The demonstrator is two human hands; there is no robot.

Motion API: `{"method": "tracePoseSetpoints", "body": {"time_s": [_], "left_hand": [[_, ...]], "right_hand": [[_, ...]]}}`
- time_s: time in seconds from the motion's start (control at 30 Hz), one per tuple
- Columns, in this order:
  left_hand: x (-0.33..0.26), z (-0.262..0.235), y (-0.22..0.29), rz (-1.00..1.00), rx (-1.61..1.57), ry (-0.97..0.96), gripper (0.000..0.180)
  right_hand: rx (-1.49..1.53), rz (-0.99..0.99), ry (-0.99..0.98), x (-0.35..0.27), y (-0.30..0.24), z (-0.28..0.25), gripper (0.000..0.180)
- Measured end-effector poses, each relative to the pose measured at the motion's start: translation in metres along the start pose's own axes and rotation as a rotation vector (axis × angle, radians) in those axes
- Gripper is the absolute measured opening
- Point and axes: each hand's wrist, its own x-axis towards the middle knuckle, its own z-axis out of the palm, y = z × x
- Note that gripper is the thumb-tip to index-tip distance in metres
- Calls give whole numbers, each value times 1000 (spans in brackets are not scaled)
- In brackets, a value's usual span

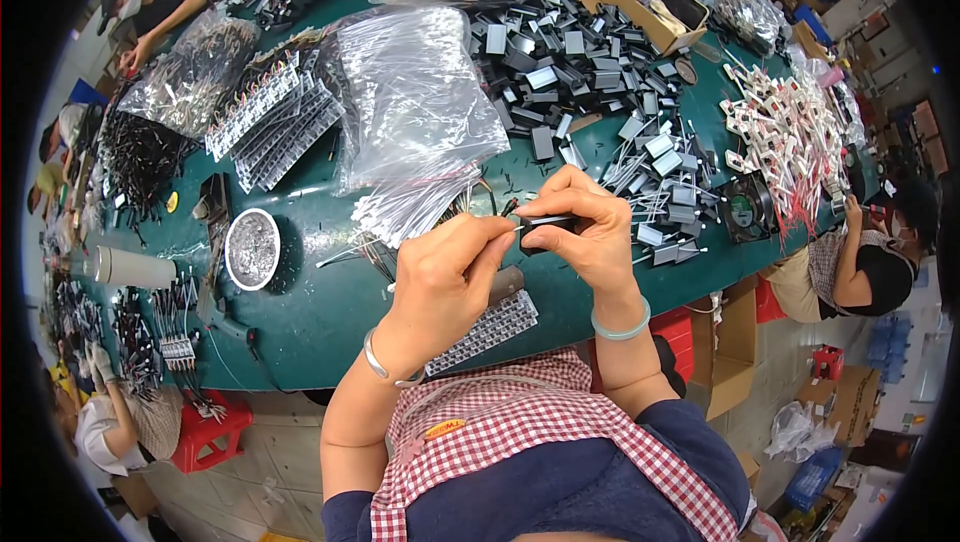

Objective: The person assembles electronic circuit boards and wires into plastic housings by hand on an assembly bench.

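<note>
Just above the table's near edge, my right hand (592, 227) grips a small black plastic case (550, 230) between thumb and fingers. My left hand (445, 257) is closed in a pinch at the case's left end. A thin pale tip shows at its fingertips, too small to name. Under the hands lies a panel of small circuit boards (490, 330), partly covered by my left hand. A bundle of white leads (415, 207) spreads on the table behind my left hand.
Loose black cases (560, 72) heap at the back, with white-leaded units (660, 182) to the right. Left of centre stand a white bowl (253, 249) and a glue gun (228, 317). A clear bag (415, 92) lies behind. Co-workers sit at both sides.
</note>
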Motion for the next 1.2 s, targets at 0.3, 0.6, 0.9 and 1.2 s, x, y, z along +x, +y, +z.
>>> {"method": "tracePoseSetpoints", "body": {"time_s": [0.3,0.6,0.9,1.2], "left_hand": [[-1,-1,1,-1,3,-5,6],[-3,-17,-6,-227,-81,-268,10],[8,-21,-31,-748,-713,-455,25],[-3,-10,-41,-796,-717,-431,25]], "right_hand": [[-75,-43,-1,1,-2,0,28],[-326,-129,-173,3,-22,-2,34],[-153,-63,-283,17,-15,2,33],[-261,-89,-247,8,-11,8,15]]}}
